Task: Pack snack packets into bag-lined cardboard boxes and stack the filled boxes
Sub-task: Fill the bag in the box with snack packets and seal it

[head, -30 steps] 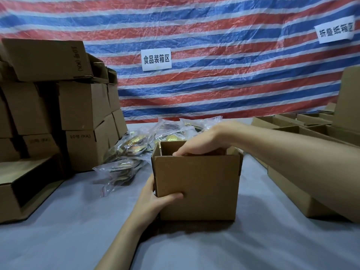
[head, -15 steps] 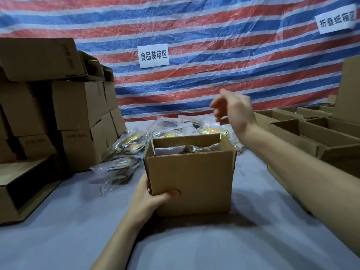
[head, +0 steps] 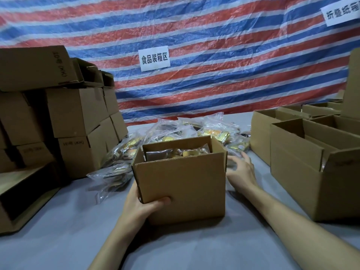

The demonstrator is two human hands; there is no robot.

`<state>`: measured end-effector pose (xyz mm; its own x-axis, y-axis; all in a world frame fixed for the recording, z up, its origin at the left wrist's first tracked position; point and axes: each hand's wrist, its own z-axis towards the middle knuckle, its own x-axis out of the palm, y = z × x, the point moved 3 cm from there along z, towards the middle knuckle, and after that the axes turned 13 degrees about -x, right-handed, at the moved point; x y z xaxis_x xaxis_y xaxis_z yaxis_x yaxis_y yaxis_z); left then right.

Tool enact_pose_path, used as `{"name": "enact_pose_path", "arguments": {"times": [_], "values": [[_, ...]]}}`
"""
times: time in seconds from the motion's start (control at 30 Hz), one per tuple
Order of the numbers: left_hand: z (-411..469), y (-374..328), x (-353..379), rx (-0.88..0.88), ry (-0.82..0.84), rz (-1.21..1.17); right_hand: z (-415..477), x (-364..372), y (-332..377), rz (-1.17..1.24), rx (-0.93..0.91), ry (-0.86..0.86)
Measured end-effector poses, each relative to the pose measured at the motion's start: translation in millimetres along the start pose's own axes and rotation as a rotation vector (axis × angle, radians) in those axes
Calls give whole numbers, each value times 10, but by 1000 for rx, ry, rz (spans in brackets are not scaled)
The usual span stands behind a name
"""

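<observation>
Head view, nearest first. A grey cloth-covered counter [head: 58, 236] carries every item. The left hand [head: 140, 207] grips the near-left vertical corner of an open brown cardboard box [head: 181, 188], thumb [head: 161, 200] flat on the front face and the remaining fingers wrapped out of sight round the left wall. The box stands upright at centre, long axis running left to right, flaps raised, with clear-bagged snack packets [head: 175, 154] reaching close to its rim. The right hand [head: 241, 172] lies just beside the right wall, fingers [head: 245, 155] spread, relaxed and holding nothing; contact with the wall cannot be resolved through motion blur. Directly beyond those fingers, behind and to the right of the box, lies a loose heap of bagged gold-foil snack packets [head: 214, 131], so the right hand is the nearer one for a further packet. Empty open cardboard boxes [head: 302, 172] stand at right; a stack of closed cardboard boxes [head: 78, 114], the likely destination, stands at left. A red, white and blue striped tarpaulin [head: 214, 45] with a white paper sign [head: 154, 58] closes the background.
</observation>
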<state>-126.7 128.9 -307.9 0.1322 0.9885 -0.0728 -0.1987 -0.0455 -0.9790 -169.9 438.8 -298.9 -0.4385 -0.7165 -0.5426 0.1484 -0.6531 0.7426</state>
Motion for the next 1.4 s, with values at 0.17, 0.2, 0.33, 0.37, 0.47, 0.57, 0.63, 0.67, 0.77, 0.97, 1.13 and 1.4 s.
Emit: {"name": "enact_pose_path", "arguments": {"times": [0.17,0.2,0.33,0.37,0.47,0.57,0.63,0.67,0.77,0.97,1.13,1.4], "values": [[1,18,-13,-11,-23,24,0,-38,-24,81,-50,-32],[0,17,-14,-13,-30,26,-5,-58,-36,89,-41,-58],[-13,9,0,-14,-32,35,-80,-133,-41,190,-37,-164],[-17,4,6,-11,-36,38,-103,-152,-35,215,-47,-194],[-33,-4,30,-13,-35,39,-168,-206,-1,243,-42,-290],[-45,-16,40,-16,-27,39,-206,-241,25,237,-10,-290],[-50,-23,48,-21,-16,39,-220,-253,54,170,-17,-213],[-50,-23,47,-21,-17,38,-225,-246,69,122,-41,-177],[-42,-15,42,-21,-17,14,-235,-222,102,-27,-171,-159],[-44,-33,49,-31,-36,-35,-219,-247,183,-248,-246,-121],[-41,-49,29,-59,-39,-45,-287,-264,327,-423,-229,-49],[-14,-42,28,-88,-38,-65,-232,-168,797,-779,-213,354]]}}
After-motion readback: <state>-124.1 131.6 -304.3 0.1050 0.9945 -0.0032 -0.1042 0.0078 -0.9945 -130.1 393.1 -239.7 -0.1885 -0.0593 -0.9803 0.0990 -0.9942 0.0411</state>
